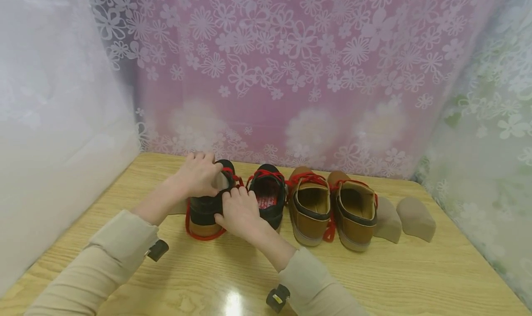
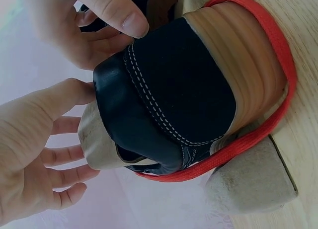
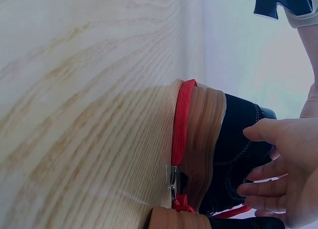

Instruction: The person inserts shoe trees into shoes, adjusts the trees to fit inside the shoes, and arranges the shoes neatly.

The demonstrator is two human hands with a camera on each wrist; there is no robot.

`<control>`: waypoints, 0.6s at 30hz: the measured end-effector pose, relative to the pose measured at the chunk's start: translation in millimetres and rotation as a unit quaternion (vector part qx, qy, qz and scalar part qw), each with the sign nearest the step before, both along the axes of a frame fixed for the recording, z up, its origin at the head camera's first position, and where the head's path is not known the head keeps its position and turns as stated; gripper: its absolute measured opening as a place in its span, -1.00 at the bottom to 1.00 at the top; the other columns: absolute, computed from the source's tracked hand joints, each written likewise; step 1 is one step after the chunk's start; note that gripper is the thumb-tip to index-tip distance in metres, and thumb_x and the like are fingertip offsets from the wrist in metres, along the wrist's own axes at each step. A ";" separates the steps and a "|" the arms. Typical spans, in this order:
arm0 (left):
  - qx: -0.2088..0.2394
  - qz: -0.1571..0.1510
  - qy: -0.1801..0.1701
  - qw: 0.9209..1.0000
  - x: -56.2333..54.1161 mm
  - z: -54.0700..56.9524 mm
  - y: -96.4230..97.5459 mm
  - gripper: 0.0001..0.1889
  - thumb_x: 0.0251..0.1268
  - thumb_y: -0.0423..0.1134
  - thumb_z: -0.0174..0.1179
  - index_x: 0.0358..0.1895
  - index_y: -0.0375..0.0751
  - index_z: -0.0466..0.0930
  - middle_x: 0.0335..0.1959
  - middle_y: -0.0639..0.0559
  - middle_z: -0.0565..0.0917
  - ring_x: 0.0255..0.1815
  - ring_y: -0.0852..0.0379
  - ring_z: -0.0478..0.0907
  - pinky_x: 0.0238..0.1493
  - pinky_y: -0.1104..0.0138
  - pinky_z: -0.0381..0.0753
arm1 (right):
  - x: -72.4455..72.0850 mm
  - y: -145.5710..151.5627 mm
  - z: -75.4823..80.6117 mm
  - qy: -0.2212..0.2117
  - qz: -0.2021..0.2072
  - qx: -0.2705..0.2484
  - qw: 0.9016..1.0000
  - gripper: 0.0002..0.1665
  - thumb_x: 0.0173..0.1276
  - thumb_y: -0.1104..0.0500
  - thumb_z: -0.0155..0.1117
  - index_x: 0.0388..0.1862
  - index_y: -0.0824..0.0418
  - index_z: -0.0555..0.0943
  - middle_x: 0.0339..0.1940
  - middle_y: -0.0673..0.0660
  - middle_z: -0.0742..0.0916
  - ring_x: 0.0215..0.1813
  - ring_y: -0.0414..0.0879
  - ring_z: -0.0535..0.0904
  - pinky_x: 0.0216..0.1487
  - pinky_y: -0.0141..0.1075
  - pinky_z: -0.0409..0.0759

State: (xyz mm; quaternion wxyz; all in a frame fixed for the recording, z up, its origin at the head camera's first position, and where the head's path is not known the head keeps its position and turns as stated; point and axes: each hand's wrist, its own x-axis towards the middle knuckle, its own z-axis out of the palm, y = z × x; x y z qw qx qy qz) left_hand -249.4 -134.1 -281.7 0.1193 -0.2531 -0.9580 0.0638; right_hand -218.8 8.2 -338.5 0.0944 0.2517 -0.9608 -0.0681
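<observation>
A navy shoe [image 1: 204,210] with a tan sole stands at the left of the row, heel towards me. A curved beige pad [image 2: 94,139] sticks out of its opening; my left hand [image 1: 195,173] holds it between thumb and fingers. How deep the pad sits is hidden. With the thumb at the heel and the fingers along the side, my right hand [image 1: 241,212] grips the shoe. A red strap [image 2: 271,28] loops around the sole, with a metal clip [image 3: 173,182] at the side. To the right stands its matching navy shoe [image 1: 272,214], red-laced, with a patterned red insole.
Two brown shoes [image 1: 309,223] with red laces stand right of the navy pair. Beyond them lie two beige pads [image 1: 417,219]. Another beige pad [image 2: 251,182] lies left of the held shoe. A flowered pink curtain [image 1: 266,75] hangs behind the wooden table [image 1: 395,279].
</observation>
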 end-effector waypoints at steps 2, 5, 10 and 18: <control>-0.001 0.001 0.004 1.000 -0.3 -0.9 0.1 -0.52 -0.10 0.01 0.40 -0.13 -0.20 0.56 -0.22 -0.16 0.43 -0.18 -0.17 0.39 -0.15 -0.01 0.34 | 0.0 -0.1 -0.1 0.001 0.001 0.000 1.000 -0.42 0.22 -0.28 0.14 -0.08 0.16 0.53 -0.21 0.06 0.57 -0.13 -0.03 0.41 -0.12 -0.18 0.38; 0.000 0.003 0.004 1.000 -0.4 -2.0 0.8 -0.51 -0.09 0.01 0.40 -0.12 -0.21 0.56 -0.21 -0.17 0.43 -0.17 -0.19 0.39 -0.13 -0.04 0.34 | -0.1 0.1 -0.1 0.000 0.001 0.000 1.000 -0.42 0.22 -0.28 0.14 -0.08 0.16 0.53 -0.21 0.06 0.57 -0.14 -0.03 0.41 -0.12 -0.19 0.38; 0.006 0.012 -0.004 1.000 -0.4 -4.5 2.3 -0.49 -0.09 0.00 0.40 -0.08 -0.22 0.56 -0.16 -0.21 0.43 -0.11 -0.24 0.39 -0.06 -0.11 0.31 | 0.1 0.3 -0.1 -0.002 0.002 -0.001 1.000 -0.43 0.22 -0.28 0.15 -0.08 0.17 0.54 -0.20 0.06 0.57 -0.13 -0.02 0.41 -0.12 -0.18 0.38; 0.011 0.038 -0.014 0.999 -0.3 -5.2 6.9 -0.47 -0.08 -0.03 0.41 -0.03 -0.22 0.54 -0.10 -0.26 0.43 -0.05 -0.29 0.39 -0.02 -0.17 0.28 | 0.2 1.2 1.6 0.006 0.005 -0.002 1.000 -0.48 0.22 -0.23 0.17 -0.12 0.17 0.54 -0.25 0.06 0.57 -0.16 -0.03 0.41 -0.15 -0.18 0.38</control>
